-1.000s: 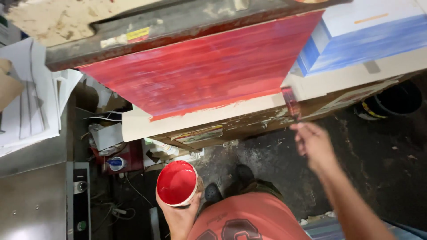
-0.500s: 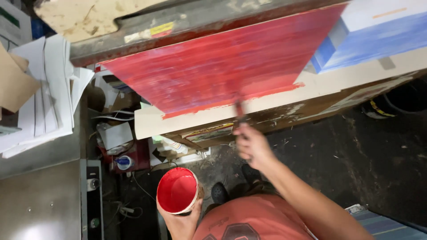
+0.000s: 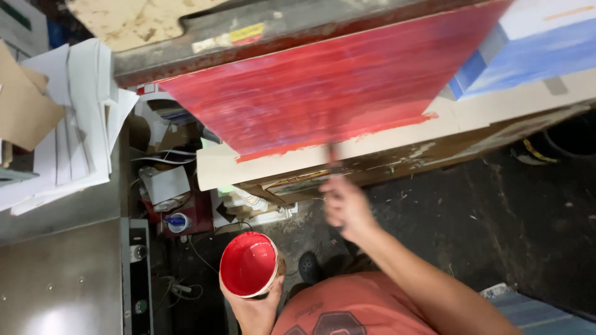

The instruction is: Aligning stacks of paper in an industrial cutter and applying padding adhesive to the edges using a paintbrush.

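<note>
The right hand (image 3: 344,208) has slid left along the lower edge of the red panel (image 3: 316,93) over the last sec: from near the panel's right corner, past the mid, to about centre-bottom now. It's closed round a brush (image 3: 333,155), blurred w/ motion; the brush tip sits at the painted bottom edge, where red meets the pale board (image 3: 397,146) underneath. So the sweep looks to have run right-to-left along that bottom strip, and the strip now reads red most of the way across, w/ ragged smears spilling onto the board near the right end. Streaks of blue/purple show through the red higher up, so the coat looks thin there

The left hand (image 3: 251,304) hasn't really moved: it cups a tub of red paint (image 3: 248,263) from below, low and close to the body, well apart from the panel. Tub looks well filled, surface glossy

Around: a blue-and-white panel (image 3: 534,53) touching the red one's right side, a stack of white sheets (image 3: 74,124) at left, a grey metal cabinet top (image 3: 59,279) bottom left, dark floor (image 3: 484,211) on the right
</note>
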